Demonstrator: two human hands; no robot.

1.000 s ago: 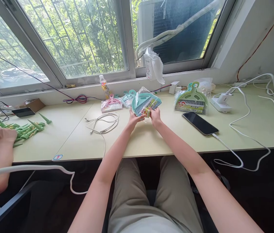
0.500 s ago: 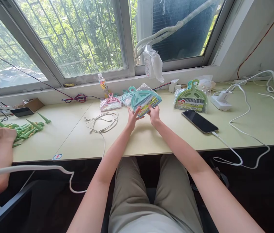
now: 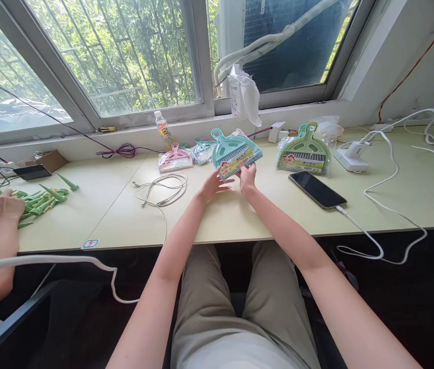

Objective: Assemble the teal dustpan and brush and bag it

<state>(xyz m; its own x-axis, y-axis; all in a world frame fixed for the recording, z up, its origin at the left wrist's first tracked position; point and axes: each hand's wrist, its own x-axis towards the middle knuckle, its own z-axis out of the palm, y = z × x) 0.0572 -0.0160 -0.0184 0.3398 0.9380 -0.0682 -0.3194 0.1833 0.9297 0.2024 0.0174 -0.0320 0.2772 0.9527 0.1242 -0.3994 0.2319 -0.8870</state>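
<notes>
A bagged turquoise dustpan and brush set (image 3: pixel 235 154) is tilted above the table in front of me. My right hand (image 3: pixel 247 177) grips its lower edge, thumb on the printed label. My left hand (image 3: pixel 212 185) is just below the lower left corner with its fingers stretched out; its thumb is close to the edge, and I cannot tell whether it touches. Behind lie a pink dustpan set (image 3: pixel 175 159) and another turquoise set (image 3: pixel 203 151), both in clear wrap. A green dustpan set (image 3: pixel 304 154) leans on a turquoise one farther right.
A phone (image 3: pixel 316 189) on a white cable lies to the right, near a power strip (image 3: pixel 352 159). A coiled cable (image 3: pixel 165 190) is at left centre, with a drink bottle (image 3: pixel 163 129) behind. At far left, another person's hand (image 3: pixel 5 206) is among green pointed pieces (image 3: pixel 47 200).
The turquoise set has shifted slightly right and up with my right hand. My left hand's fingers have loosened and spread out below it.
</notes>
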